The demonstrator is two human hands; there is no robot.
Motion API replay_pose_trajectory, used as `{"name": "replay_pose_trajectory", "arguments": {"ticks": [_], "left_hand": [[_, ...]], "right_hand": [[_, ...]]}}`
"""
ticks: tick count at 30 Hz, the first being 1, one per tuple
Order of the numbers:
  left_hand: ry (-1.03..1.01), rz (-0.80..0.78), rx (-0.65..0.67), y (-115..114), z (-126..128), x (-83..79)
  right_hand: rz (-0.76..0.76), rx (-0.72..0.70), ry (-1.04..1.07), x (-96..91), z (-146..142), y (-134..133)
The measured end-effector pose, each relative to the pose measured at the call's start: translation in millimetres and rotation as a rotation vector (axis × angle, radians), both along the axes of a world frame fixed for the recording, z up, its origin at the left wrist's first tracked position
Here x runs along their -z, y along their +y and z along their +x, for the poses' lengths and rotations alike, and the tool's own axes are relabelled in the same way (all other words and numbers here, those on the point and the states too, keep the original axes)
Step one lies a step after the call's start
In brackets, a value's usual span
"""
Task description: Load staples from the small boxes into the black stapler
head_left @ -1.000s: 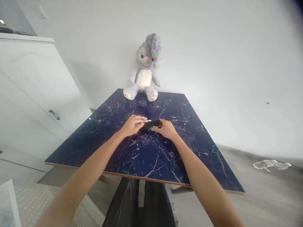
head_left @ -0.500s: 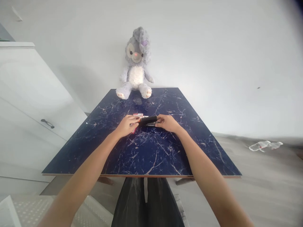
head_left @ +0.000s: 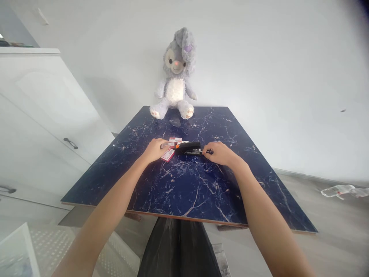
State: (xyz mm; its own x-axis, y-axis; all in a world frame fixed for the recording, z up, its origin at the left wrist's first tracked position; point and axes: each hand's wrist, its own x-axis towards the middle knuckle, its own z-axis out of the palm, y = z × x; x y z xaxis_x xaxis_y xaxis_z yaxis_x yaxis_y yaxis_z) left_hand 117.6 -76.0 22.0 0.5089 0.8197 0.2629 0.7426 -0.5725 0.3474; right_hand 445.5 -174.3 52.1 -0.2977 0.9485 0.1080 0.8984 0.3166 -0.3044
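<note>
A black stapler (head_left: 188, 146) with an orange spot at its left end lies on the dark blue marbled table (head_left: 184, 192). Its upper arm is raised a little over a silvery metal channel. My right hand (head_left: 220, 153) has its fingers closed round the right end of the stapler. Left of the stapler, my left hand (head_left: 155, 150) pinches a thin grey strip (head_left: 165, 145), whose kind is too small to make out. Small red-and-white boxes lie beside that hand: one box (head_left: 167, 155) nearest me, another box (head_left: 175, 139) behind, partly covered.
A grey plush rabbit (head_left: 175, 86) sits at the table's far edge against the wall. White cabinets (head_left: 43, 115) stand on the left. Clear plastic bottles (head_left: 338, 191) lie on the floor to the right. A small light-coloured item (head_left: 216, 137) lies behind my right hand.
My left hand has drawn back leftward off the stapler's orange end, uncovering the near box. My right hand still grips the other end. The whole view has shifted slightly.
</note>
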Motion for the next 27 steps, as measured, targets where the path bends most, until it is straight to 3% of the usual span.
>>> {"name": "replay_pose_trajectory", "arguments": {"ticks": [5,10,14,20,23,27], "left_hand": [[-0.028,-0.053,-0.072,-1.1,-1.4,-6.5],[-0.067,-0.114,-0.125,-4.4,-4.6,-11.1],[-0.419,-0.222,-0.160,-3.1,-1.9,-7.9],[-1.042,-0.636,-0.027,0.8,4.5,-10.6],[-1.141,-0.750,0.067,-2.3,7.2,-12.9],[-1.148,-0.773,0.078,-6.5,10.7,-14.1]], "right_hand": [[0.012,0.071,0.038,-7.2,7.1,-2.6],[-0.044,0.025,0.003,-3.5,6.4,-0.2],[0.020,0.074,-0.020,0.5,7.4,1.9],[0.001,0.075,0.068,0.1,7.1,0.7],[-0.010,0.023,0.092,2.2,1.2,0.7],[0.002,0.022,0.098,5.0,-2.4,1.5]]}}
